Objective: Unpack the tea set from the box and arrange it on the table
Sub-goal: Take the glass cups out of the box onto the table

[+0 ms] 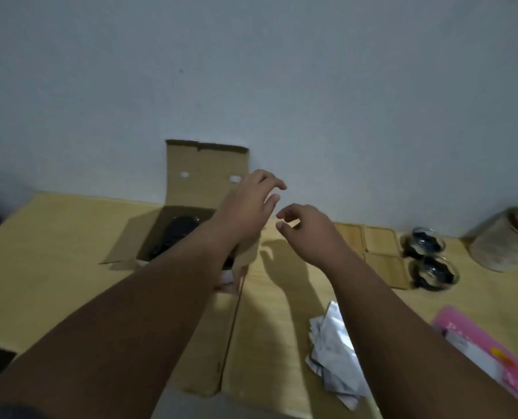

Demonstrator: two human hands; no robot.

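Observation:
An open cardboard box [188,182] stands at the back of the table with its rear flap upright. A dark rounded item [177,234] lies inside it. My left hand [248,204] hovers over the box's right edge, fingers loosely spread and holding nothing. My right hand [309,234] hangs just right of it above the table, fingers relaxed and empty. Two small glass cups [427,255] stand at the right beside several wooden coasters [378,246].
A round woven-looking canister [505,240] sits at the far right. Crumpled silvery wrapping [336,352] lies near the front, and a pink sheet [487,355] at the right edge. A flat cardboard flap [230,343] spreads over the wooden table [58,237]. The wall is close behind.

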